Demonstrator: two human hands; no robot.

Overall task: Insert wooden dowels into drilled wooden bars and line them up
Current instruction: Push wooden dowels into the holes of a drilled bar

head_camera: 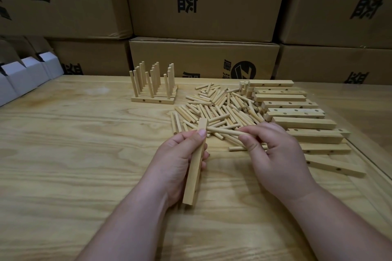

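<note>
Pale drilled wooden bar (pixel 194 172) gripped in my left hand (pixel 180 161); right hand (pixel 273 154) pinches round wooden dowel (pixel 224 132), tip touching bar side

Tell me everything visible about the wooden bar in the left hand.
The pale square-section wooden bar looks like smooth, light wood. It stands on end, leaning away from the camera, its lower end near the wooden tabletop. The left hand grips its middle, thumb pressed near the top. A drilled hole shows low on its right face. The dowel pinched by the right hand meets its upper end.

2 bare forearms, no sleeves; left grip (pixel 180 161) and right grip (pixel 277 159) ungloved.
</note>
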